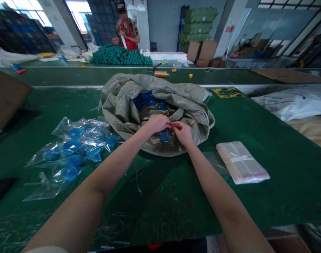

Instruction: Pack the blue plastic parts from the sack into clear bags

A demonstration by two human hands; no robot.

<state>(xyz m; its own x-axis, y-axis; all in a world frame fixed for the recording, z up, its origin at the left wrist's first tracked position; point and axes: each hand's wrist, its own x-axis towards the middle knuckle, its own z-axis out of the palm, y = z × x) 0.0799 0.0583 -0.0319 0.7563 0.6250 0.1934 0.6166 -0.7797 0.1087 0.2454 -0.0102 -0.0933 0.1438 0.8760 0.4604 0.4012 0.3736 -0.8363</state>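
**A close two-handed pinch is held low at the work**

The left hand (156,123) and the right hand (183,133) are brought together over the mouth of a grey woven sack (118,105), which lies on a green workbench (44,119); the fingers of both hands are curled and pressed toward each other, not spread; at the fingertips (168,124) a thin reddish edge appears to be pinched, but what it belongs to cannot be told; a blue plastic part (164,136) is seen just below the hands, inside the sack; the sack's mouth is folded back on itself, probably so that the further blue parts (147,100) inside are kept exposed and reachable; left of the sack, blue parts in clear plastic bags (70,147) are laid in a loose heap, close to the left hand; right of it, a stack of flat clear bags with red-marked edges (242,162) is placed within easy reach of the right hand; farther off, a co-worker (127,31) in a red apron is standing behind rolled green bundles (120,56); cardboard boxes (202,52) are seen at the back.
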